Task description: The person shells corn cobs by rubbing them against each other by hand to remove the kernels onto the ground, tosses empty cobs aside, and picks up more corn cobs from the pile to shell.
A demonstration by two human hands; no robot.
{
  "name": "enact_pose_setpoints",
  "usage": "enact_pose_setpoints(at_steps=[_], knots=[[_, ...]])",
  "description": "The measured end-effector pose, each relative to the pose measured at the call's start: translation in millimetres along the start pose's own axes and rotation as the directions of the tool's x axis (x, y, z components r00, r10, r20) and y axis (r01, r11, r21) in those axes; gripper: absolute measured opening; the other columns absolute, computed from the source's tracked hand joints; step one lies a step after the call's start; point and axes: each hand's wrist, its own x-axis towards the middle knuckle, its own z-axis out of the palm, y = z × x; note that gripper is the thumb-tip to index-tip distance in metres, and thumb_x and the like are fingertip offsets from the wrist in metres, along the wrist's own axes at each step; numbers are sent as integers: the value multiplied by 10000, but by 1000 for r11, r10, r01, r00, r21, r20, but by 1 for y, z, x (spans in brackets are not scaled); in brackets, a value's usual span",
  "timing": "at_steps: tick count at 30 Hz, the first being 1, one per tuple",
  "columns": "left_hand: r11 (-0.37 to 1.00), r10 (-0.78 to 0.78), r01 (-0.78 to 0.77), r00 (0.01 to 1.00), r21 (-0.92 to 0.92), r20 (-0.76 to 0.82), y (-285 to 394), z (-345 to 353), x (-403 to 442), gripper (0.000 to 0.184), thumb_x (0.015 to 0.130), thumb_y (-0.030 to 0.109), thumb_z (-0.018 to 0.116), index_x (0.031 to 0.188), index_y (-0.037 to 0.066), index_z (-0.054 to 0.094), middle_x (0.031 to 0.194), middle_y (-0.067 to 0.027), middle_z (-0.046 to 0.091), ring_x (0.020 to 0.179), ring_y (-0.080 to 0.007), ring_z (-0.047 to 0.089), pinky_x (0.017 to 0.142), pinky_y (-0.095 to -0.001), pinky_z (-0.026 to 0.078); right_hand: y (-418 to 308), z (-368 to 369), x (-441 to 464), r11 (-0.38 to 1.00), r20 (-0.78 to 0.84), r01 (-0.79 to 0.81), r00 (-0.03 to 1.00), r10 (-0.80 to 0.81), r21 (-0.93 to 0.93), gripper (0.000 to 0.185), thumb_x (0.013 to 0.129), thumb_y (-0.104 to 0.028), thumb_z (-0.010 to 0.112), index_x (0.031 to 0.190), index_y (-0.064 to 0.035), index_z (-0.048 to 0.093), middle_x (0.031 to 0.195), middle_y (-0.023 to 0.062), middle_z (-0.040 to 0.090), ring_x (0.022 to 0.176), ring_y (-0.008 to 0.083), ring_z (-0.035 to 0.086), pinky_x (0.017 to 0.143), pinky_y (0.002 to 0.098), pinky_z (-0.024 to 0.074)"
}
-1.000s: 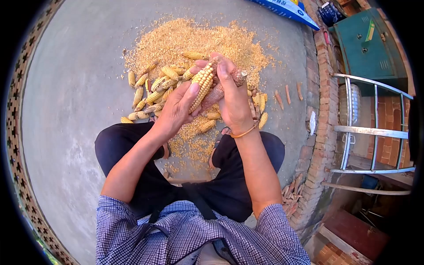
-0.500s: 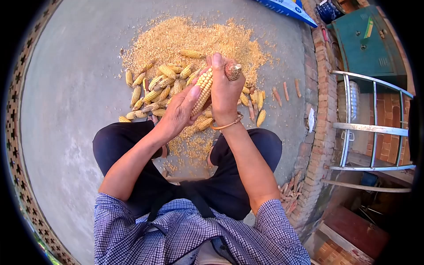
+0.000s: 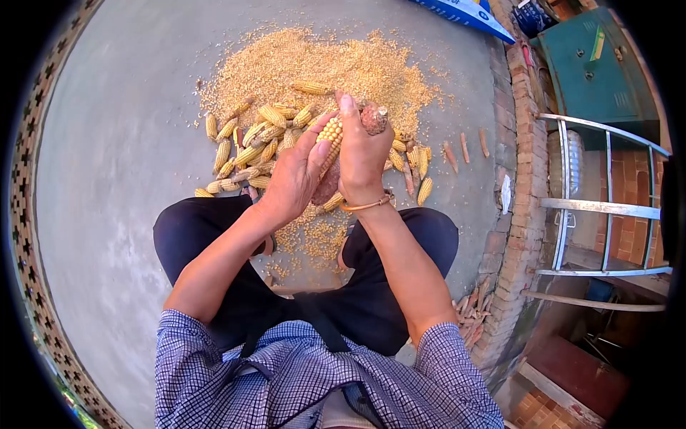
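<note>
My left hand (image 3: 293, 175) is closed round a yellow corn ear (image 3: 331, 133), partly covered by both hands. Wrapped round a reddish bare cob (image 3: 374, 119) is my right hand (image 3: 363, 154), its thumb against the ear's upper end. The cob's pale tip sticks out above the right fist, and reddish cob also shows below the ear, between the hands. Beneath and beyond them, several corn ears (image 3: 249, 155) lie beside a wide heap of loose kernels (image 3: 314, 61). More kernels (image 3: 307, 239) are scattered between my feet.
Several bare cobs (image 3: 464, 147) lie right of the heap, with a cob pile (image 3: 471, 314) by the low brick edging (image 3: 525, 186). A metal rack (image 3: 607, 207), a green cabinet (image 3: 589, 68) and a blue bag (image 3: 464, 16) are on the right and top right.
My right hand has turned into a fist round the cob and moved slightly left. The ear is now more covered by my hands, and the reddish cob shows below it again.
</note>
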Motion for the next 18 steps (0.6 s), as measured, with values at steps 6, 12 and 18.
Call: enact_pose_setpoints(at_steps=[6, 12, 18], knots=[[595, -335, 545, 837, -591, 433, 10, -13, 0, 520, 1043, 503, 338, 1055, 32, 559, 658, -28, 527, 503, -83, 450, 463, -218, 357, 5, -4, 11, 971, -2, 142, 989, -145, -194, 308, 951, -198, 631, 728, -29, 503, 641, -10, 505, 609, 78, 443, 563, 300, 383], [696, -383, 443, 895, -565, 230, 13, -17, 8, 487, 1039, 490, 366, 917, 46, 525, 631, 12, 444, 477, -63, 347, 415, -227, 269, 3, -10, 20, 991, 204, -116, 974, 101, 64, 270, 971, -277, 635, 929, -11, 617, 803, 23, 630, 723, 80, 562, 662, 260, 477], [972, -91, 101, 994, 213, -58, 0, -10, 7, 396, 1002, 353, 506, 985, -43, 505, 699, -253, 603, 664, -421, 618, 641, -502, 468, -12, -5, 8, 941, 257, -236, 951, 172, 244, 266, 978, -235, 610, 1057, 17, 588, 872, 85, 679, 794, 163, 662, 726, 309, 540]])
